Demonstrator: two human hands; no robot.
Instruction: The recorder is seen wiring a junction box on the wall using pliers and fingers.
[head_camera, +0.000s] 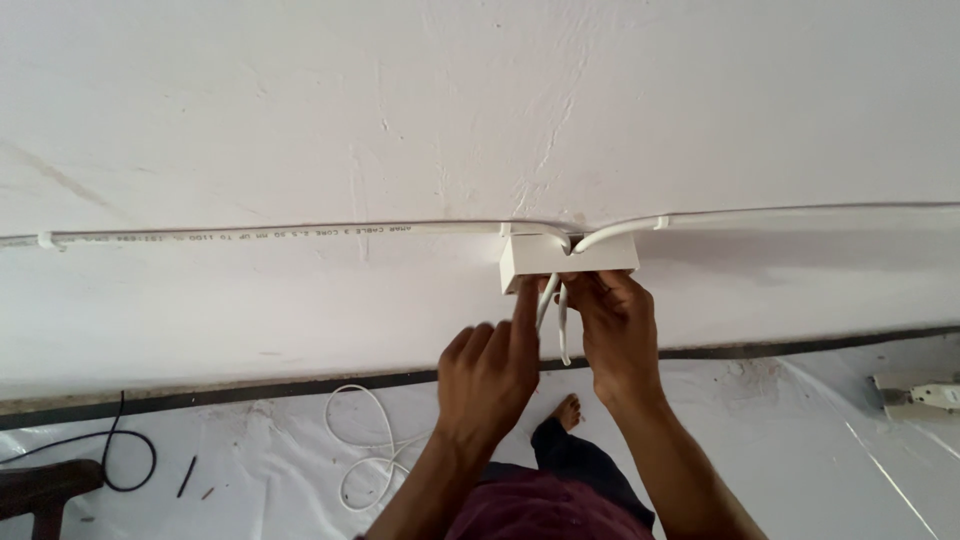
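A white rectangular junction box (560, 256) is mounted on the white wall (400, 120). White cables run along the wall into its top from the left (300, 231) and from the right (780, 212). Two or three thin white wires (556, 315) hang out of the box's underside. My left hand (490, 375) reaches up, its index finger touching the box's lower left edge beside the wires. My right hand (618, 335) has its fingers pressed under the box, pinching the wires where they leave it.
A white plastic sheet (760, 420) covers the floor below the wall. On it lie a loose coil of white cable (365, 450), a black cable loop (125, 455) and a white fitting (920, 397) at the right. My bare foot (567, 410) stands on the sheet.
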